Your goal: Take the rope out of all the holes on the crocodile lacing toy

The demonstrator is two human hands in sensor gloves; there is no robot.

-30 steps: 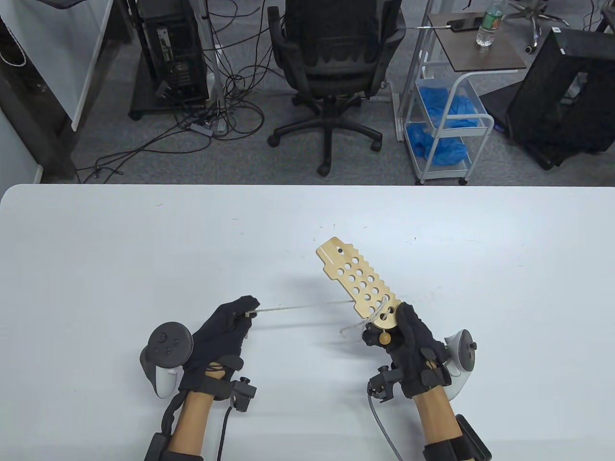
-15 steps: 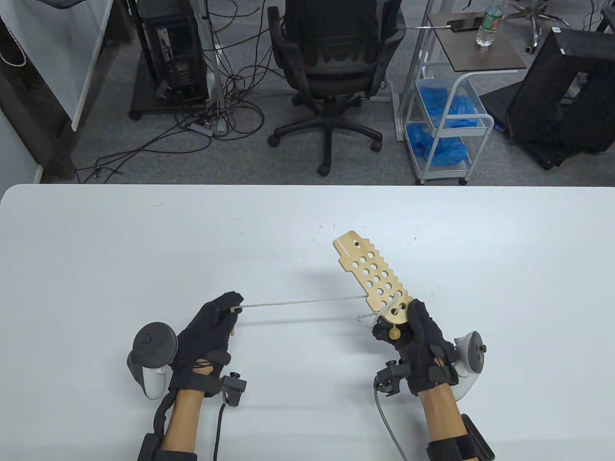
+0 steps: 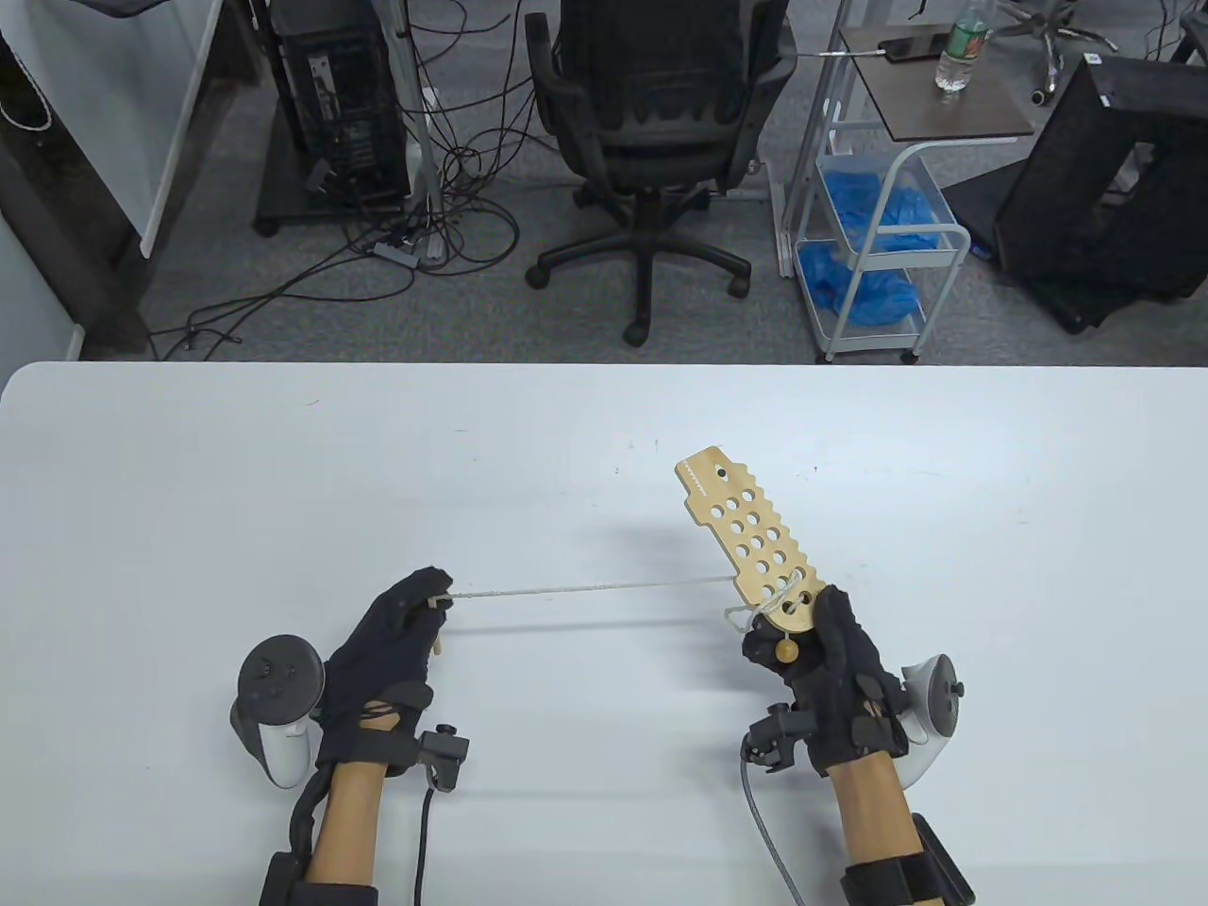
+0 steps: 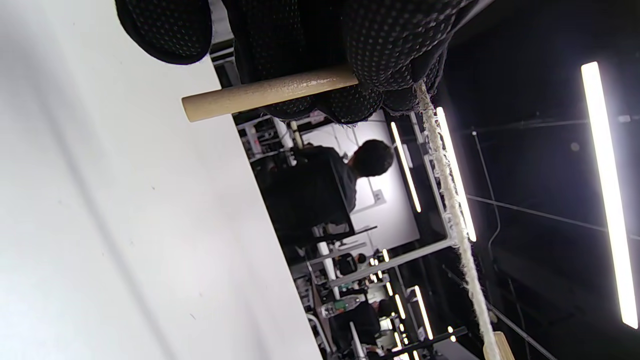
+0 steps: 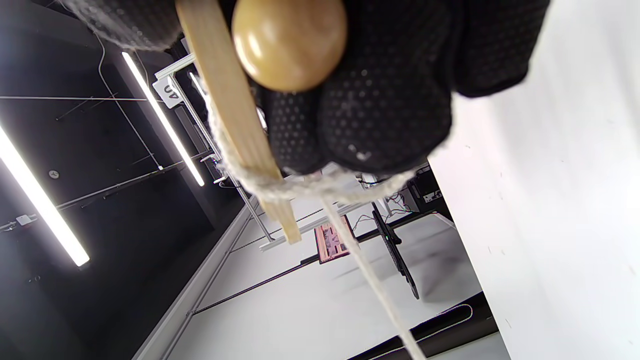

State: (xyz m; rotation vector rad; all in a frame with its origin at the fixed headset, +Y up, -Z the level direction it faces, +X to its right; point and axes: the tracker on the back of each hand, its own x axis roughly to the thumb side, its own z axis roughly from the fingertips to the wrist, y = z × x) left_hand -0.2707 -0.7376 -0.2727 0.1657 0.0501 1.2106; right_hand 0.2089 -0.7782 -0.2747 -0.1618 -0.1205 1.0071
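Note:
My right hand point(image 3: 819, 651) grips the tail end of the wooden crocodile lacing board point(image 3: 746, 540), held above the table with its snout pointing away. A wooden bead point(image 3: 785, 650) hangs at my right fingers; it fills the top of the right wrist view point(image 5: 289, 42). The white rope point(image 3: 585, 592) runs taut from the board's lowest holes leftward to my left hand point(image 3: 401, 628), which pinches the wooden needle point(image 4: 270, 92) at the rope's end. A short loop of rope point(image 3: 746, 615) still wraps the board's edge near my right hand.
The white table point(image 3: 189, 491) spreads around both hands. Beyond its far edge stand an office chair point(image 3: 651, 123), a white cart with blue cloths point(image 3: 878, 236) and floor cables.
My left hand has pulled the needle further left and the right hand has shifted the board right. The rope has gone taut and the slack loop at the board has shrunk.

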